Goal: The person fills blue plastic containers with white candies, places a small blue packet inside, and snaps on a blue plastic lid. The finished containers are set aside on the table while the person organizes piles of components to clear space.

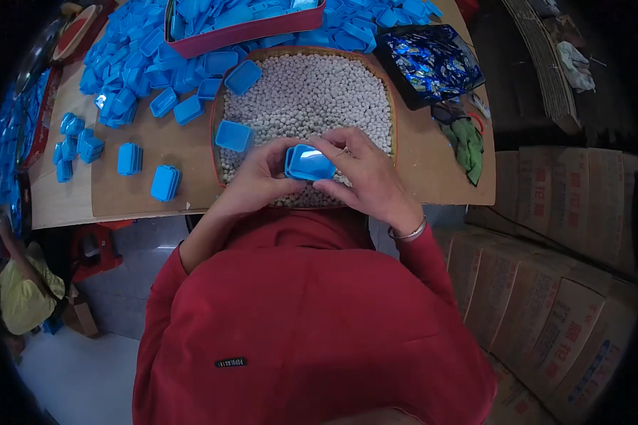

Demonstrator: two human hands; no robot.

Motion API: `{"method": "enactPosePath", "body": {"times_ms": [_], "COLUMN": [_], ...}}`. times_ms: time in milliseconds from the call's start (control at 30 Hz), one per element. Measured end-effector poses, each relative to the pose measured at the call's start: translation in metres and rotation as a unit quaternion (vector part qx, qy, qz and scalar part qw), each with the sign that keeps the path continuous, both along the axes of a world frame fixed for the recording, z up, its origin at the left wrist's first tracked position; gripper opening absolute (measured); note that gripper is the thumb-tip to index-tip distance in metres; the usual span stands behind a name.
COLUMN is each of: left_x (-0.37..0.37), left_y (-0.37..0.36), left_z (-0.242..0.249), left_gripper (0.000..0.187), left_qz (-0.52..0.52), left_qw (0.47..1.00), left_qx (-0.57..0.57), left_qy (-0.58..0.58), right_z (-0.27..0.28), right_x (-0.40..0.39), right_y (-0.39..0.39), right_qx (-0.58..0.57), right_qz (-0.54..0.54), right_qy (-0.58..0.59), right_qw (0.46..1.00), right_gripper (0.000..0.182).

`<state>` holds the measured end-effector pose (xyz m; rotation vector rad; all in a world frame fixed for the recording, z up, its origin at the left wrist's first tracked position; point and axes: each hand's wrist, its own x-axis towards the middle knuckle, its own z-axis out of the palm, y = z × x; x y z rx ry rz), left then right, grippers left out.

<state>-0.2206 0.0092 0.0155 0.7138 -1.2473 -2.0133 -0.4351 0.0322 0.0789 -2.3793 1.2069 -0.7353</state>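
Both hands hold one small blue box over the near part of a tray of pale round beads. My left hand grips the box's left side between thumb and fingers. On the right side, my right hand has its thumb at the lower corner and its fingers at the upper edge. The box looks closed, with a shiny top; its inside is hidden. A blue tray piece lies on the beads just left of my hands, and another blue piece rests at the tray's upper left rim.
Blue pieces are heaped at the back left, behind a red-rimmed box. Closed blue boxes stand at left. A black tray and green cloth lie right. Cartons stack at right; a person's arm shows far left.
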Motion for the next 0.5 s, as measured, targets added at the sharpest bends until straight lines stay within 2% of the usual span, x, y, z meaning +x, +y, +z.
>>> {"method": "enactPosePath", "body": {"times_ms": [100,200,300,400,500], "left_x": [-0.002,-0.003,-0.004,-0.004,-0.001], "left_y": [0.003,0.006,0.009,0.012,0.014], "left_z": [-0.003,0.003,0.006,0.002,0.002], "left_gripper": [0.055,0.053,0.049,0.047,0.052], "left_qz": [0.002,-0.001,0.017,0.038,0.037], "left_qw": [0.998,0.998,0.993,0.992,0.989], "left_qx": [-0.035,-0.014,-0.070,-0.078,-0.077], "left_qy": [-0.049,-0.068,-0.094,-0.096,-0.117], "right_z": [-0.002,-0.006,-0.011,-0.013,-0.016], "right_x": [-0.004,-0.004,-0.005,-0.002,0.003], "right_y": [0.002,0.004,0.006,0.008,0.006], "right_qx": [0.020,-0.015,-0.054,-0.052,-0.071], "right_qz": [0.022,0.022,0.017,0.009,0.019], "right_qy": [0.021,0.007,0.003,0.003,-0.015], "right_qw": [0.999,1.000,0.998,0.999,0.997], "right_gripper": [0.055,0.052,0.050,0.051,0.053]}}
